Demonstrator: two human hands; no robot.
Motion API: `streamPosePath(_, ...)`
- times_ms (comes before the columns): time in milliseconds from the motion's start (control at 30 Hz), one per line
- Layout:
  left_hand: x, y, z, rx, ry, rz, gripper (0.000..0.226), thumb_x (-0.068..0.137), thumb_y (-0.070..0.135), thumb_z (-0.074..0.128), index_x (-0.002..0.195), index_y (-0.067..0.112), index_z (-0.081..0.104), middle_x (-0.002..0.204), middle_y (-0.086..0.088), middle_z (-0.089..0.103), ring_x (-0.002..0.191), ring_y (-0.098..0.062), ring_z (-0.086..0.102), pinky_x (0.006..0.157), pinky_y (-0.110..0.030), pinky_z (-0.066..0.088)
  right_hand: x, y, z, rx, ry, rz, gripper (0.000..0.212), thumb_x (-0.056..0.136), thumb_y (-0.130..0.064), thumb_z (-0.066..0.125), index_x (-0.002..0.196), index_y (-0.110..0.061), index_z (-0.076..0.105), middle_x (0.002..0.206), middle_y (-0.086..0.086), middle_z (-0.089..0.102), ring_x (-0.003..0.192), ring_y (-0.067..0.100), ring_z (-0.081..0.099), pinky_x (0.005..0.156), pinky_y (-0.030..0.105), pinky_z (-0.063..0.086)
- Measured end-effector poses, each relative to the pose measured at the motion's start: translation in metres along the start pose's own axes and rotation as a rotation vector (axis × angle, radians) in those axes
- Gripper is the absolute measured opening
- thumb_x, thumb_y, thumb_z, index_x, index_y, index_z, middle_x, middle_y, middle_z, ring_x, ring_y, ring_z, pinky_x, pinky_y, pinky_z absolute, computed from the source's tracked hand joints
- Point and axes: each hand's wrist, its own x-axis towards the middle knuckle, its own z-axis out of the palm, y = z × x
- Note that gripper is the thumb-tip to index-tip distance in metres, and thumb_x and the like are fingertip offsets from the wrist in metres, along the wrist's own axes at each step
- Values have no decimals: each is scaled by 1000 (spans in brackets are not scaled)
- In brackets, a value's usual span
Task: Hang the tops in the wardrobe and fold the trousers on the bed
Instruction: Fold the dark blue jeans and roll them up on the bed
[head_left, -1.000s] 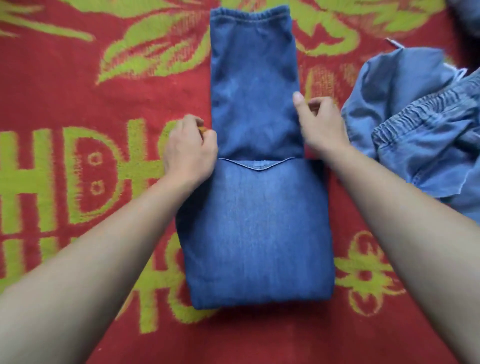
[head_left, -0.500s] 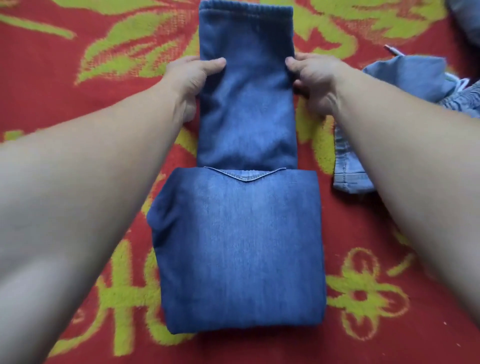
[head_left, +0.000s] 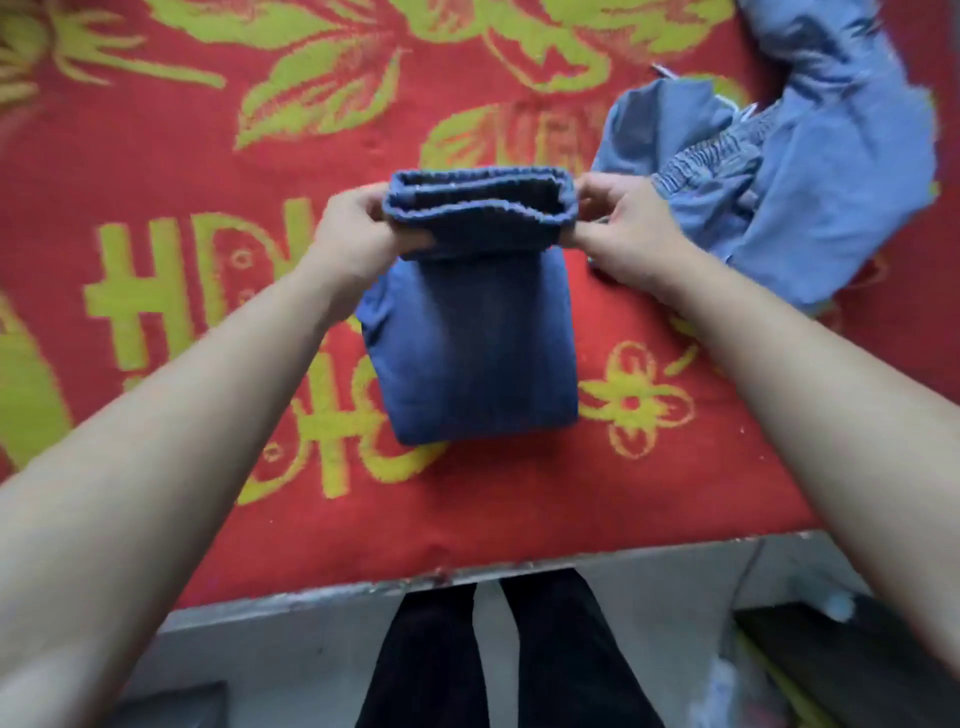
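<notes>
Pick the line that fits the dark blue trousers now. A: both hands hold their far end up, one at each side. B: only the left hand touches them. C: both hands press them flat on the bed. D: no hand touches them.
A: the left hand and the right hand each pinch a side of the ribbed end of the dark blue trousers, above the folded part.

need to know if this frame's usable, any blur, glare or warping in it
Head view: mild motion blur softens the left hand, right hand and the dark blue jeans they grip; head view, edges: wide-angle distortion bows the bed edge and swells the forearms; head view overall: even soft light, no glare.
</notes>
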Motion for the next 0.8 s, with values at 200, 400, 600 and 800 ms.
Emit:
streamPosePath(200,-91,-118,8,1011,-130,398,35,72,-11,64,101,3,76,119,-18,68,122,-41,56,106,-45,44,-99,84,47,-854,-257,-209,20,90,-13,60,105,-17,72,113,7,65,99,33,56,80,42,47)
streamPosePath(400,-113,-157,15,1260,-314,302,52,85,8,54,137,16,57,157,-11,33,149,-36,17,105,-49,42,-124,119,83,-923,-178,-54,19,90,-15,53,98,-8,69,118,10,59,105,35,51,83,46,47)
streamPosePath(600,-71,-104,5,938,55,318,32,89,23,58,119,11,63,125,-7,59,114,-28,59,93,-43,48,-74,77,80,-654,132,88,39,82,-14,54,121,-9,55,126,16,49,116,37,47,99,46,39)
streamPosePath(800,35,-63,7,1134,-142,91,85,81,26,70,152,18,25,162,-8,17,149,-24,18,117,-48,25,22,45,69,-749,-156,114,84,83,-41,58,155,-14,24,159,11,28,150,27,14,118,47,17)
